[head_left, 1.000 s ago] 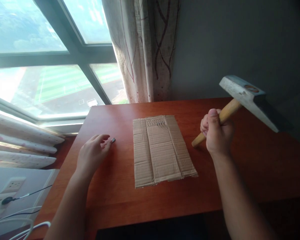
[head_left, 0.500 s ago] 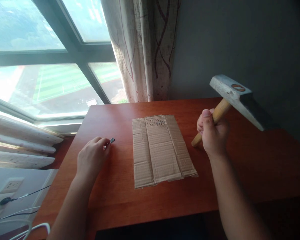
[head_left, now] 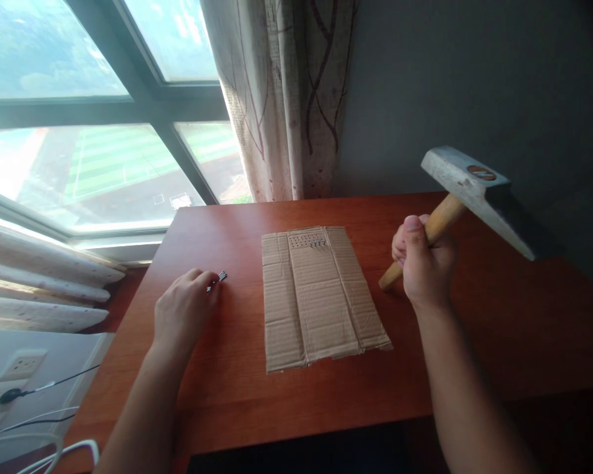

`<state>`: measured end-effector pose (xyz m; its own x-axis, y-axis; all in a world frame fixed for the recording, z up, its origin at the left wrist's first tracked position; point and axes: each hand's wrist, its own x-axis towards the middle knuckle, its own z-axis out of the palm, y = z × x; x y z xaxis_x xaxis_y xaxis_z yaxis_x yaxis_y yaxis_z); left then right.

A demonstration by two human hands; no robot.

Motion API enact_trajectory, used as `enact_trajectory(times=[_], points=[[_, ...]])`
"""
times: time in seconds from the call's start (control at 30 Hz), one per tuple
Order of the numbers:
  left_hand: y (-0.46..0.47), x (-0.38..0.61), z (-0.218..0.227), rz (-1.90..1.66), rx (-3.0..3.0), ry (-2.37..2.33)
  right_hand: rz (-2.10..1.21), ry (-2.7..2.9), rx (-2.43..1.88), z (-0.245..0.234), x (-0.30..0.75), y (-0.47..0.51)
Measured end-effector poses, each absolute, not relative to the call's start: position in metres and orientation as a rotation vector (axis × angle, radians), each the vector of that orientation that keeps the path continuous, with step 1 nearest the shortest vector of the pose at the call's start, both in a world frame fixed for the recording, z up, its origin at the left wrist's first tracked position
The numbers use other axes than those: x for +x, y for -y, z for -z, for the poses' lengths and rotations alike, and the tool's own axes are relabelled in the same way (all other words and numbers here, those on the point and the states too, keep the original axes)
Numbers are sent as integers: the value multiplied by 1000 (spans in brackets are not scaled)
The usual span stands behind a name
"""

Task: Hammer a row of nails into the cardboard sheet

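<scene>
Right hand (head_left: 427, 266), fingers clamped on wooden-handled, steel-grey hammer (head_left: 445, 217). Left hand (head_left: 182, 303) at small silvery metal pieces (head_left: 222, 276); cannot tell if fingers grip

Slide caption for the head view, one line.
Right hand grips a wooden-handled hammer, left hand at small metal pieces beside a cardboard sheet.

Hands (head_left: 184, 306) bare; forearms (head_left: 143, 395) bare, tapering toward wrists (head_left: 165, 342).

Right hand (head_left: 426, 266) raised, clenched; left hand (head_left: 182, 303) low, perhaps pinching.
</scene>
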<state>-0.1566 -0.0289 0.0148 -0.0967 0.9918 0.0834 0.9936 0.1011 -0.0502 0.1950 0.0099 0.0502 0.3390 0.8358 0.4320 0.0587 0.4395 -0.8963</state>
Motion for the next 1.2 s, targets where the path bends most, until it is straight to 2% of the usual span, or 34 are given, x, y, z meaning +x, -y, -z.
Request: enact_trajectory(times=[0.77, 1.03, 1.1, 1.2], points=[[27, -155, -13, -15, -2057, 2239, -570, 1103, -998, -49, 199, -10], [27, -155, -18, -152, -2174, 2233, -558, 1099, -999, -49, 200, -10], [28, -152, -22, -67, -2181, 2247, -561, 1098, -996, -50, 200, -10], [29, -147, -31, 319, -2220, 2217, -569, 1093, -992, -50, 200, -9]])
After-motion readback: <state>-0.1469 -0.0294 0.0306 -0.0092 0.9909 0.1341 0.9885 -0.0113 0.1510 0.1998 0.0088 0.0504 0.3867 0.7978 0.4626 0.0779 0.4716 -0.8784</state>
